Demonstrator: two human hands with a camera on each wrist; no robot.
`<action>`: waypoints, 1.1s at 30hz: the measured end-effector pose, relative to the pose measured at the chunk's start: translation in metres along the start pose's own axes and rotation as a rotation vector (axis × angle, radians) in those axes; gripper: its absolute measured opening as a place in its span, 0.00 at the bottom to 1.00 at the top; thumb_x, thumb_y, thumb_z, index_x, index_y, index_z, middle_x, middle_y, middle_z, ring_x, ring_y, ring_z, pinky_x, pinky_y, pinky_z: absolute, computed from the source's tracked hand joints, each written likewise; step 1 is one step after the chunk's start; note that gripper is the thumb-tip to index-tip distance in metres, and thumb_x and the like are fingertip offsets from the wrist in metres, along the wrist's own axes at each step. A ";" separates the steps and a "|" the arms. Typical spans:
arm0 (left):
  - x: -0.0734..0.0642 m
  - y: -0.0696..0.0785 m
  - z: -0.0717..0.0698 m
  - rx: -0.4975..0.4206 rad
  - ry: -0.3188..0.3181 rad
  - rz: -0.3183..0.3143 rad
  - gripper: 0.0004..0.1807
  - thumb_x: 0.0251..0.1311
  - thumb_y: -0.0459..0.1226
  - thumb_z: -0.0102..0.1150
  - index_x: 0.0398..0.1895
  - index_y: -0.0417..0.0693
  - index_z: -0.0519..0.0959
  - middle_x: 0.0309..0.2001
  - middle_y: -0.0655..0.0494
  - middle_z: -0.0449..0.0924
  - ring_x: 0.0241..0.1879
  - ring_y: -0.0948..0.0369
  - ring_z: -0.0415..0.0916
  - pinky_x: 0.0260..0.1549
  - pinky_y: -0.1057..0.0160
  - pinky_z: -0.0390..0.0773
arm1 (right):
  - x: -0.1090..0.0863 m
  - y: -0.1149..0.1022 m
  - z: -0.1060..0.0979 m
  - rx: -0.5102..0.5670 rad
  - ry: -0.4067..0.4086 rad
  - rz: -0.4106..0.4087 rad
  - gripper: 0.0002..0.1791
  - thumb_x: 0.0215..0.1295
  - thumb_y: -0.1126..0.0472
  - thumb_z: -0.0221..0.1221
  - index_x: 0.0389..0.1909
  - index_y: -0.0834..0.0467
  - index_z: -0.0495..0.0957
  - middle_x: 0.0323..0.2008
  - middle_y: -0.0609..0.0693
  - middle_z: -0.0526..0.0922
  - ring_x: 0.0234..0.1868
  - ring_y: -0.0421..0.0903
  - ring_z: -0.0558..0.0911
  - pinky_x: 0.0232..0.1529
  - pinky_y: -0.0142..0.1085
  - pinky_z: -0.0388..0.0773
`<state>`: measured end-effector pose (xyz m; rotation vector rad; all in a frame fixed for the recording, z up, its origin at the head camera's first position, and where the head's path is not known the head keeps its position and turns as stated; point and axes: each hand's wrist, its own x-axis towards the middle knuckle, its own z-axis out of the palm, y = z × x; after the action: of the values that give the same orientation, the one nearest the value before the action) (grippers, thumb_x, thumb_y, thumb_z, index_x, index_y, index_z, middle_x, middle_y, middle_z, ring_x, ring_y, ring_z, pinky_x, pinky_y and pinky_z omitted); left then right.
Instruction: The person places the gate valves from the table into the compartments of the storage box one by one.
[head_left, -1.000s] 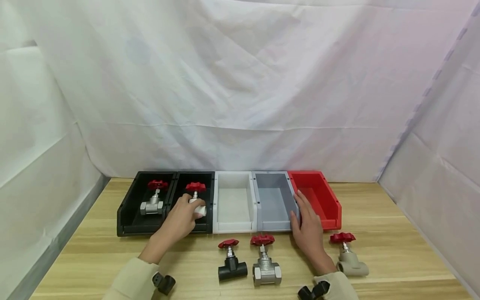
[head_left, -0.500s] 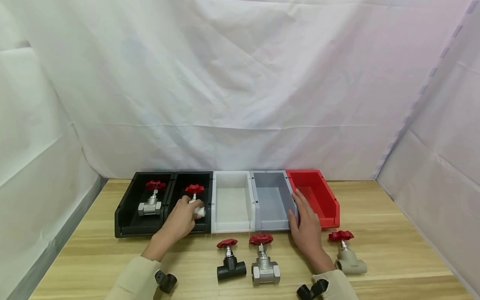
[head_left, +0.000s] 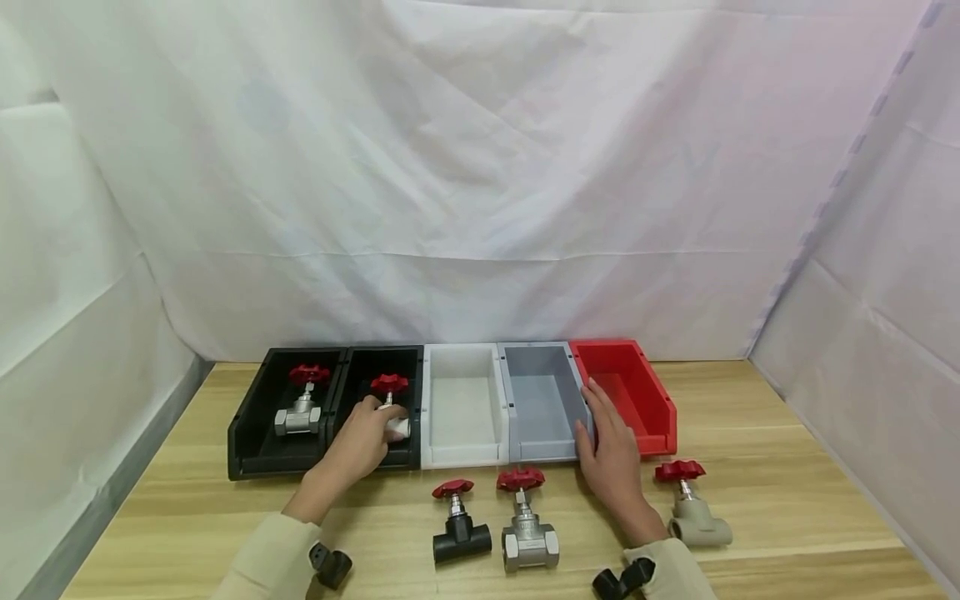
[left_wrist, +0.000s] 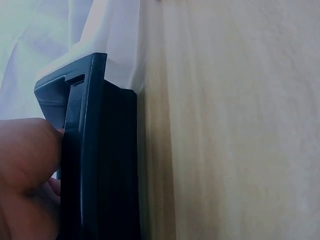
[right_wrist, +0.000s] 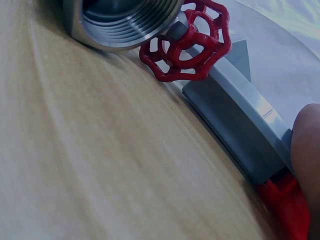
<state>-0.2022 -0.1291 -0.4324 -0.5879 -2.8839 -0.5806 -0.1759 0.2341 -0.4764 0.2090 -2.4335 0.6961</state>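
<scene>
In the head view my left hand (head_left: 362,439) reaches into the second black bin (head_left: 402,358) and grips a white valve (head_left: 400,427) with a red handwheel by its body. The left wrist view shows fingers (left_wrist: 30,155) curled over the bin's front lip; the valve is hidden there. My right hand (head_left: 613,458) lies with extended fingers along the edge between the grey bin (head_left: 543,450) and the red bin (head_left: 652,446), holding nothing. Near it stands a steel valve (head_left: 529,542), whose threaded end and red handwheel (right_wrist: 187,42) fill the top of the right wrist view.
A steel valve (head_left: 298,415) sits in the leftmost black bin (head_left: 281,461). The white bin (head_left: 465,454) stands mid-row. On the wooden table (head_left: 180,533), a black valve (head_left: 461,537) and a beige valve (head_left: 699,523) stand in front of the bins. White cloth (head_left: 450,167) hangs behind.
The head view has shifted slightly. Both hands keep their places, the left at the white valve in the black bin, the right on the grey bin's edge.
</scene>
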 end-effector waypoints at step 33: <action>-0.001 0.001 -0.001 -0.036 0.000 -0.042 0.17 0.53 0.22 0.61 0.44 0.45 0.82 0.43 0.37 0.72 0.42 0.42 0.71 0.38 0.49 0.76 | -0.001 -0.001 0.000 -0.005 0.003 -0.001 0.37 0.60 0.62 0.63 0.71 0.51 0.61 0.71 0.46 0.60 0.63 0.53 0.68 0.47 0.52 0.71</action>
<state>-0.2006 -0.1289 -0.4311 -0.5331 -2.8980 -0.6403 -0.1750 0.2330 -0.4764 0.2071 -2.4319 0.6891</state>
